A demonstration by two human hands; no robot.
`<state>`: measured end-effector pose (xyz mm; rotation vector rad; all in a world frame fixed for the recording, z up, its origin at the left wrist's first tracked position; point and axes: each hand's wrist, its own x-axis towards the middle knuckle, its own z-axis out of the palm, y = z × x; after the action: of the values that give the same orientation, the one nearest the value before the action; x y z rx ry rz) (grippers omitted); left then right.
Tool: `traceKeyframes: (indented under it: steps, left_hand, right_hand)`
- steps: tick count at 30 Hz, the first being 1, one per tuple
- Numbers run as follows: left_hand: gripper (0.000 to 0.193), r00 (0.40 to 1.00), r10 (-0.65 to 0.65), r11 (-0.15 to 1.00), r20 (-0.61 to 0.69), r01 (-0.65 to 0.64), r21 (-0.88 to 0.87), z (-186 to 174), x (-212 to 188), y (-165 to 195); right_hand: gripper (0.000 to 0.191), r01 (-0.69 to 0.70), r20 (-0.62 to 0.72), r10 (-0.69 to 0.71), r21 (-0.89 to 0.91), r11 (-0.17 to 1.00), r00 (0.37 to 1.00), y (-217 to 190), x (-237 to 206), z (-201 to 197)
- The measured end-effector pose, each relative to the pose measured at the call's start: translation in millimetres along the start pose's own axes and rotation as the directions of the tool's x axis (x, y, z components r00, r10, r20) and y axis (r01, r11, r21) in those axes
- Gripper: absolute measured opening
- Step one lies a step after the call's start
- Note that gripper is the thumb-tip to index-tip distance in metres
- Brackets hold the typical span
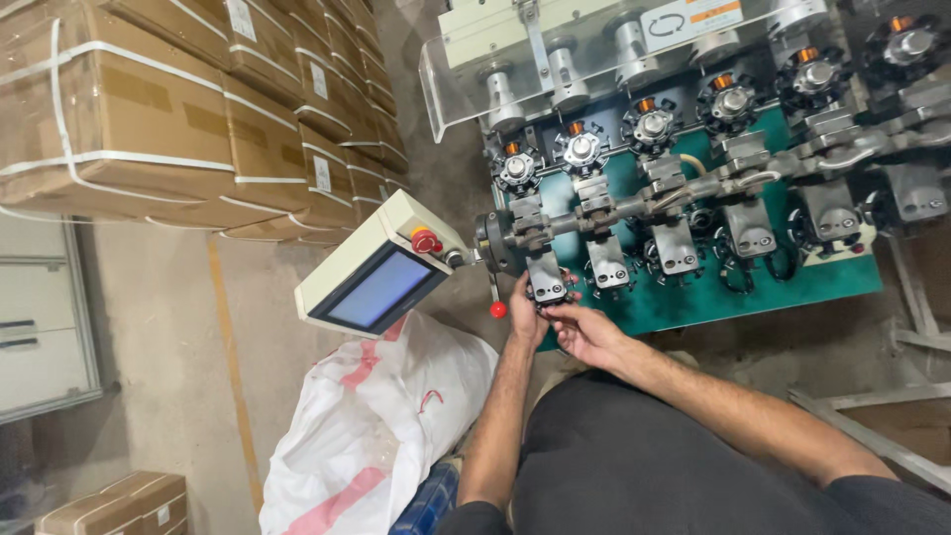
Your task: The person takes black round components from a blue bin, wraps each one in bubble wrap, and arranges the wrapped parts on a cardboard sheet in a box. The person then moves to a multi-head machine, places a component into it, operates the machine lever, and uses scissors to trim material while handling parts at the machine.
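Head view: our left hand (pixel 527 315) and right hand (pixel 584 332) pinch the grey metal fixture (pixel 548 278) on the green machine bed (pixel 693 297) — fingers pressed around its lower edge. It looks stiff and heavy, bolted in place — best gripped by its flat sides.

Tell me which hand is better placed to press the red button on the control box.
Left, probably. The left hand sits at the first metal holder, nearer the red button on the control box. The right hand lies farther off.

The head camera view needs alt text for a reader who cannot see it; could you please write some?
Both hands, left hand and right hand, meet at the leftmost metal fixture of a green-bedded multi-station machine. A tilted control panel, a white sack and strapped cardboard boxes lie left.
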<state>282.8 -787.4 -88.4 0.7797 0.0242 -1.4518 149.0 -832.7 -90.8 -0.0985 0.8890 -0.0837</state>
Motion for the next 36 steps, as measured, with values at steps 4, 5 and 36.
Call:
traceKeyframes:
  steps: [4, 5, 36]
  left_hand:
    - [0.065, 0.997, 0.055, 0.985, -0.05, -0.062, -0.159, -5.6, 3.6, -21.4]
    - [0.062, 0.995, 0.064, 0.978, -0.079, -0.079, -0.192, -8.8, 2.3, -27.3]
    - [0.024, -0.061, 0.823, 0.561, -0.565, -0.071, 0.825, 20.8, 23.7, -0.5]
  right_hand:
    - [0.019, -0.022, 0.075, 0.045, -0.281, 0.959, 0.996, -55.2, -65.6, -3.4]
    - [0.026, 0.01, 0.068, 0.018, -0.385, 0.923, 0.998, -91.2, -90.6, -13.0]
    - [0.024, -0.439, 0.602, -0.794, -0.739, -0.511, -0.088, -376.0, -270.2, -292.3]
